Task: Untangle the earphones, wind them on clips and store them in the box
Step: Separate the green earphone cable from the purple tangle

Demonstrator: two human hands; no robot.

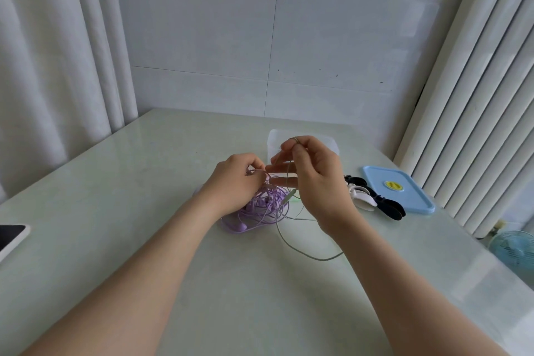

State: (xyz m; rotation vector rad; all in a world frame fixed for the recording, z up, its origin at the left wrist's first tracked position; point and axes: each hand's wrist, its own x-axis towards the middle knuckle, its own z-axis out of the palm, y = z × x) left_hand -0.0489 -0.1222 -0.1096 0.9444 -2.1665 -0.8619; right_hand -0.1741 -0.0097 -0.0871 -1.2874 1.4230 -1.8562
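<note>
A tangle of purple earphones (260, 211) lies in the middle of the table, mixed with a pale green-white earphone cable (291, 243) that loops toward me. My left hand (234, 182) pinches purple strands at the top of the tangle. My right hand (315, 176) holds a loop of the pale cable raised over its index finger, just right of the left hand. A clear plastic box (274, 139) stands behind my right hand, mostly hidden. Black and white winding clips (372, 196) lie to the right of my right hand.
A light blue lid (404, 191) with a yellow badge lies at the right, beside the clips. A phone (11, 237) rests at the table's left edge. Curtains hang left and right; a small fan (514, 248) sits below the table's right edge.
</note>
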